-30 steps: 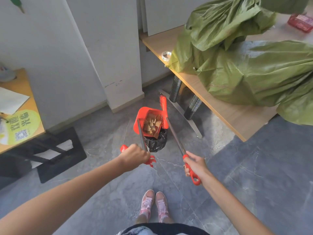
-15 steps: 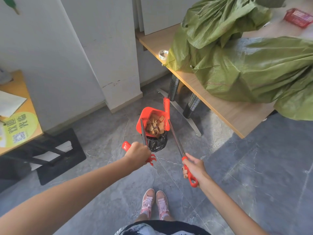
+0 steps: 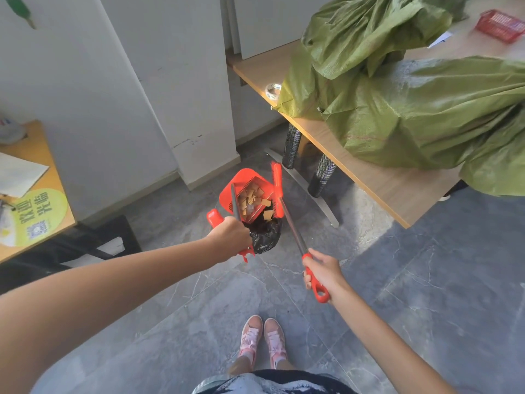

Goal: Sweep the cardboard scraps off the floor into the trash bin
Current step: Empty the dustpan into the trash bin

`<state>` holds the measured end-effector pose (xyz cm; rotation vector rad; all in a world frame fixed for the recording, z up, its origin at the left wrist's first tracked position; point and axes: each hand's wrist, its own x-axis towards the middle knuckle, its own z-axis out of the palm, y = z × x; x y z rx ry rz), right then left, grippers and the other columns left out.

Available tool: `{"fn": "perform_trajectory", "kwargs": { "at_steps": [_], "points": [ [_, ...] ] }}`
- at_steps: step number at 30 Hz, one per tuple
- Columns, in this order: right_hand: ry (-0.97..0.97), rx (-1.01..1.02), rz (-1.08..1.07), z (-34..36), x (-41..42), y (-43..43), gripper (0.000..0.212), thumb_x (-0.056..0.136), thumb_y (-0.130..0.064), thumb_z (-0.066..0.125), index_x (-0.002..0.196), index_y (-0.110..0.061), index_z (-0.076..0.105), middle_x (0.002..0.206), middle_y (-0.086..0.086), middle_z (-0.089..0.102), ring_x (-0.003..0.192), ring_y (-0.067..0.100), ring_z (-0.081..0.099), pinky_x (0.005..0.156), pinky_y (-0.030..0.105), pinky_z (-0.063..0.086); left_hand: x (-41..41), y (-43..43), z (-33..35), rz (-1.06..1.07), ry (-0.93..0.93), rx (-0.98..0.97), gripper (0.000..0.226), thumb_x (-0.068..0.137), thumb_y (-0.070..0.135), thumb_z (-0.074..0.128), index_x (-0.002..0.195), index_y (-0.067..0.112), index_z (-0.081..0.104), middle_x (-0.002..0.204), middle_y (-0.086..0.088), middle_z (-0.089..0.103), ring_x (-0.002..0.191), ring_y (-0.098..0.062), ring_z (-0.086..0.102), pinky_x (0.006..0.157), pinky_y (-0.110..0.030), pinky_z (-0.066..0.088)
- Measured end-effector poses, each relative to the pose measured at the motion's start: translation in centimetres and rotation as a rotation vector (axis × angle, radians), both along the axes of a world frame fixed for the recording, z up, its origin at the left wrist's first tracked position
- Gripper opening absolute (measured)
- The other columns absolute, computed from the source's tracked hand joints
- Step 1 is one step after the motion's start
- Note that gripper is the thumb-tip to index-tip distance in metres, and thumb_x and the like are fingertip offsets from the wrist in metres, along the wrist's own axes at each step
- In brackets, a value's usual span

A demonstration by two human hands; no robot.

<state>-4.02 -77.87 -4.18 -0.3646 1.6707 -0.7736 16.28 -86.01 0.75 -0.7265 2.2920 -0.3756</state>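
Note:
A red dustpan [image 3: 230, 191] hangs tilted over a small trash bin lined with a black bag [image 3: 265, 236]. Several brown cardboard scraps [image 3: 251, 196] lie in the pan, and one [image 3: 268, 214] is at its lower lip over the bag. My left hand [image 3: 230, 237] grips the dustpan's long handle at its red top end. My right hand [image 3: 322, 270] holds the red grip of a broom, whose red head [image 3: 277, 186] rests against the pan's right side. The bin itself is mostly hidden by the pan and my left hand.
A wooden table [image 3: 377, 183] with green sacks [image 3: 412, 109], a tape roll [image 3: 273, 91] and a red basket [image 3: 501, 25] stands at the right, its legs near the bin. A white pillar [image 3: 181, 95] rises behind the bin. Another desk [image 3: 31, 194] is at left. My feet in pink shoes [image 3: 262, 339] stand on grey tiles.
The dustpan has tipped further over the bin and scraps have slid toward its lower lip. My left hand has shifted slightly; the broom stays beside the pan.

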Motion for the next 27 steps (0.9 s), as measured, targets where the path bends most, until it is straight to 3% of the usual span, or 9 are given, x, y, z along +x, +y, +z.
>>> {"fn": "perform_trajectory", "kwargs": {
  "at_steps": [5,7,9,12,17,19,21,27],
  "points": [
    [-0.064,-0.006,-0.045,0.5,0.3,-0.7,0.057,0.089,0.002,0.050,0.144,-0.013,0.041,0.060,0.009,0.043,0.026,0.007,0.039,0.031,0.014,0.032,-0.5,0.2,0.5,-0.037,-0.018,0.001,0.020,0.086,0.006,0.058,0.073,0.018,0.049,0.086,0.000,0.068,0.070,-0.022,0.061,0.045,-0.022,0.026],
    [-0.089,-0.005,-0.063,1.0,0.3,-0.9,0.052,0.089,0.003,0.049,0.140,-0.006,0.044,0.060,0.009,0.041,0.026,0.007,0.038,0.031,0.013,0.031,-0.7,0.3,0.8,-0.048,-0.027,-0.008,0.019,0.086,0.006,0.059,0.073,0.016,0.048,0.088,-0.001,0.069,0.066,-0.023,0.056,0.050,-0.023,0.032],
    [-0.110,-0.004,-0.075,1.6,0.3,-1.0,0.047,0.090,0.005,0.047,0.136,0.005,0.042,0.061,0.009,0.039,0.025,0.006,0.037,0.031,0.013,0.030,-0.9,0.4,1.0,-0.059,-0.044,-0.009,0.019,0.086,0.005,0.059,0.074,0.015,0.048,0.089,-0.001,0.069,0.063,-0.022,0.050,0.045,-0.022,0.026],
    [-0.129,0.004,-0.102,2.2,-0.1,-1.2,0.047,0.089,0.007,0.046,0.136,0.008,0.039,0.061,0.009,0.038,0.023,0.006,0.036,0.030,0.011,0.030,-1.3,0.6,1.1,-0.078,-0.054,0.018,0.019,0.084,0.000,0.057,0.077,0.017,0.050,0.092,-0.001,0.069,0.074,-0.023,0.063,0.044,-0.021,0.023],
    [-0.141,0.009,-0.128,2.5,-0.6,-1.5,0.046,0.089,0.008,0.046,0.135,0.011,0.038,0.061,0.008,0.037,0.023,0.006,0.036,0.030,0.011,0.030,-2.5,0.9,1.4,-0.139,-0.044,-0.003,0.021,0.084,-0.002,0.057,0.096,0.014,0.063,0.102,-0.005,0.069,0.091,-0.026,0.067,0.067,-0.028,0.047],
    [-0.144,0.006,-0.125,2.6,-1.0,-1.5,0.046,0.089,0.008,0.046,0.134,0.012,0.039,0.062,0.008,0.037,0.023,0.006,0.036,0.031,0.011,0.030,-2.7,1.0,1.5,-0.155,-0.049,-0.012,0.020,0.085,-0.001,0.057,0.099,0.013,0.063,0.105,-0.007,0.069,0.093,-0.026,0.067,0.074,-0.030,0.051],
    [-0.146,0.003,-0.120,2.8,-1.3,-1.3,0.046,0.089,0.008,0.046,0.134,0.014,0.036,0.063,0.009,0.037,0.024,0.006,0.037,0.031,0.011,0.031,-2.7,1.1,1.6,-0.160,-0.046,-0.007,0.023,0.085,-0.003,0.056,0.100,0.013,0.063,0.105,-0.006,0.068,0.093,-0.024,0.067,0.072,-0.028,0.049],
    [-0.161,0.019,-0.120,3.0,-1.8,-1.4,0.051,0.089,0.008,0.048,0.139,-0.002,0.043,0.066,0.010,0.041,0.025,0.006,0.038,0.031,0.012,0.034,-2.9,0.9,1.9,-0.216,-0.084,-0.021,0.023,0.087,-0.003,0.054,0.103,0.011,0.063,0.110,-0.007,0.067,0.098,-0.024,0.066,0.082,-0.031,0.054]
  ]
}}
